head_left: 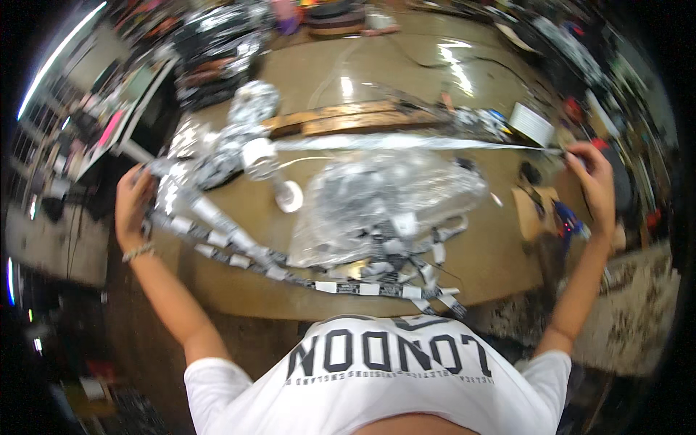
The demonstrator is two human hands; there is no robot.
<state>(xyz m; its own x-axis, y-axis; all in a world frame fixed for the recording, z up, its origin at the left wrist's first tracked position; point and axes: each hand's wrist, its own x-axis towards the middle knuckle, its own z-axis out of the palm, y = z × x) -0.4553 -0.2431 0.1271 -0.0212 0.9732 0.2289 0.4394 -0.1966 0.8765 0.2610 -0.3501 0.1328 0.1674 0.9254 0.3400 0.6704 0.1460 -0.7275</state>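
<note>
My arms are spread wide over a brown table. At the right, my right hand (596, 181) pinches the end of a long pale strip (406, 142), which stretches taut leftward across the table to a heap of shiny wrapping. My left hand (133, 201) is closed at the table's left edge on a black-and-white label ribbon (217, 238). From there several lengths of it droop toward the table's near edge and end in a tangle. Between my hands lies a clear plastic bag (391, 199), its contents blurred. Beside it are a white roll (259, 157) and a smaller white spool (288, 196).
Behind the strip lie wooden bars (348, 119) and a white card (532, 125). A brown card piece (535, 212) and a blue-handled tool (569, 219) are near my right forearm. Black plastic-wrapped bundles (217, 54) are stacked at the far left. A cable crosses the far side.
</note>
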